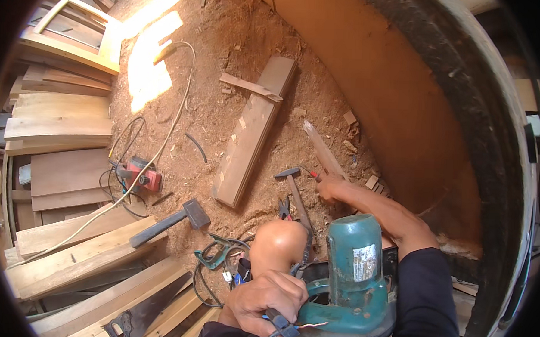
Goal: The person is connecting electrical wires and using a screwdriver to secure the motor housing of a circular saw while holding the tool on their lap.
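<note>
Dark cable end [283, 327] pinched by the left hand [267, 297], beside green power tool [357, 268], red-handled screwdriver [314, 174] at the fingertips of the right hand [331, 188], whether gripped I cannot tell, cable end blocky, copper-coloured strand [315, 324] protruding

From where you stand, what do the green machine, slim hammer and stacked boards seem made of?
Green machine: painted metal or plastic, judging by its smooth, slightly glossy housing.
Slim hammer: metal-looking grey head, apparently wooden brown handle.
Stacked boards: wood, seemingly unvarnished; dull brown faces.

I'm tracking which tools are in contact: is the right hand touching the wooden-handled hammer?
Apart: the head view shows sawdust between the right hand and the wooden-handled hammer.
</note>
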A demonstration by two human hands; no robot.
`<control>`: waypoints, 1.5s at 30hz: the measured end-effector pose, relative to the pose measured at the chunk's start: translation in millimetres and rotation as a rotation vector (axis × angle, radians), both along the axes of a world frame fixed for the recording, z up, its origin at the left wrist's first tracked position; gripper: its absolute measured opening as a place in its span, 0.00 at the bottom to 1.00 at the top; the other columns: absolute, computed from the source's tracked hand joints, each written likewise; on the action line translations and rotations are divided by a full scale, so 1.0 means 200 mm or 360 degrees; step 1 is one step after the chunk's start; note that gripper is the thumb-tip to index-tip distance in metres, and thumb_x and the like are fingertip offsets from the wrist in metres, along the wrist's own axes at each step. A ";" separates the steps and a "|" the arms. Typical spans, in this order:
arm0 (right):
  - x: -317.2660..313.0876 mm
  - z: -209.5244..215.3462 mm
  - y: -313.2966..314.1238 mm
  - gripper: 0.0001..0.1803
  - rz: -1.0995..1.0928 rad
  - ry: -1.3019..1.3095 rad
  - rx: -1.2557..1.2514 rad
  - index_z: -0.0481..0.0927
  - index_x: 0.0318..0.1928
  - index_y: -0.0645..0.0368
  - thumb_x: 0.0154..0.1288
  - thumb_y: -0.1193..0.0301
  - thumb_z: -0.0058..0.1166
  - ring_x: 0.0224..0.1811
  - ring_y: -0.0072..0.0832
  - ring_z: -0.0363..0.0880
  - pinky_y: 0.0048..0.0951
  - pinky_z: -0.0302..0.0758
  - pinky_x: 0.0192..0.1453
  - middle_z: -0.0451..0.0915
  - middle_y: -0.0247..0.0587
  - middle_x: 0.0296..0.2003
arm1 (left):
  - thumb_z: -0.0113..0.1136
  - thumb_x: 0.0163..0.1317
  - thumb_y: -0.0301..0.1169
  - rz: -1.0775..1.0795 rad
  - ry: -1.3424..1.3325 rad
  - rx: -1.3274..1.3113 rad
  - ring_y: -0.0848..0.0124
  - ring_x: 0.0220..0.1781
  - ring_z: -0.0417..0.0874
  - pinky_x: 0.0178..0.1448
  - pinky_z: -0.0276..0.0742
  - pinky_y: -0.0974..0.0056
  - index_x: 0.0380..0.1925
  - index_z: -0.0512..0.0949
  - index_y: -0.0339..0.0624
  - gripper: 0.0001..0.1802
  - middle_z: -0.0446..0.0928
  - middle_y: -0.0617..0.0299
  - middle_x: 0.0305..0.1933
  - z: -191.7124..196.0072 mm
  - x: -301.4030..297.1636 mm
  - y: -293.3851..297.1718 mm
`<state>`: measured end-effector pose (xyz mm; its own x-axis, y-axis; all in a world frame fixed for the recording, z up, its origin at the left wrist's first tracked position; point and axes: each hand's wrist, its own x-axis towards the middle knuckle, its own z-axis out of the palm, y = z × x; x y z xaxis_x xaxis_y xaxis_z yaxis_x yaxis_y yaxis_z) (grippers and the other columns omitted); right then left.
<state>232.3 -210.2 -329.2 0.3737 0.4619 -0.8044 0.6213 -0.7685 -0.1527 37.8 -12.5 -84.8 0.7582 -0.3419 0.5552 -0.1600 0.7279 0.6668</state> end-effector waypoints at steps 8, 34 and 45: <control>-0.03 -0.17 -0.06 0.21 0.0168 -0.0324 -0.0020 0.90 0.55 0.48 0.62 0.62 0.61 0.72 0.50 0.71 0.50 0.74 0.65 0.84 0.43 0.58 | 0.67 0.70 0.37 0.0035 0.0032 -0.0049 0.57 0.22 0.76 0.33 0.73 0.51 0.43 0.75 0.35 0.16 0.76 0.56 0.25 -0.05 0.02 0.02; 0.34 -0.05 -0.28 0.43 -0.1236 -0.0267 0.0103 0.78 0.61 0.72 0.53 0.51 0.71 0.57 0.50 0.87 0.48 0.82 0.60 0.86 0.63 0.51 | 0.70 0.65 0.35 0.0115 0.0182 0.0028 0.58 0.22 0.76 0.32 0.72 0.52 0.41 0.75 0.36 0.16 0.77 0.57 0.24 -0.01 0.00 0.01; 0.48 0.86 -0.20 0.35 -0.1232 -0.0543 0.0768 0.84 0.54 0.72 0.58 0.52 0.69 0.52 0.45 0.88 0.40 0.80 0.58 0.87 0.63 0.46 | 0.70 0.61 0.32 0.0513 0.0160 0.0645 0.64 0.36 0.76 0.45 0.71 0.54 0.45 0.74 0.41 0.17 0.76 0.58 0.35 0.07 -0.23 -0.01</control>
<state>328.5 -250.1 -157.4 0.8906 0.2416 -0.3853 0.0396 -0.8852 -0.4636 -7.9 -14.9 -70.4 0.9030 -0.2545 0.3462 -0.2543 0.3328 0.9080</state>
